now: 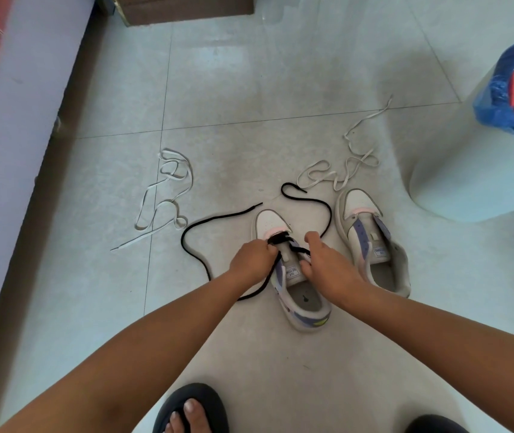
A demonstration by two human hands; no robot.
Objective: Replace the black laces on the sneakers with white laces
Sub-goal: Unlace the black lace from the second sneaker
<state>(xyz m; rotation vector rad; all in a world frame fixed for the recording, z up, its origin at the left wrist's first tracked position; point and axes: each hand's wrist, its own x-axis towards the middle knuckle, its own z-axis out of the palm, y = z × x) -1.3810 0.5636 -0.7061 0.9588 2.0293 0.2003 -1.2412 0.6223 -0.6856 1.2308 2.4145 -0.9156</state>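
Your left hand point(254, 256) and right hand point(327, 264) pinch the black lace point(196, 226) at the near sneaker point(284, 245), steadying it for unthreading.

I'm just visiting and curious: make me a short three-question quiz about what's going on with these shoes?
1. True or false: the right sneaker is laced with a black lace.
2. How many white laces lie on the floor?
3. Which shoe do the left hand and right hand work on? A) left sneaker B) right sneaker

Key: 1. False, its eyelets look empty. 2. Two: one white lace left, another white lace right. 3. A, where the black lace remains at the toe.
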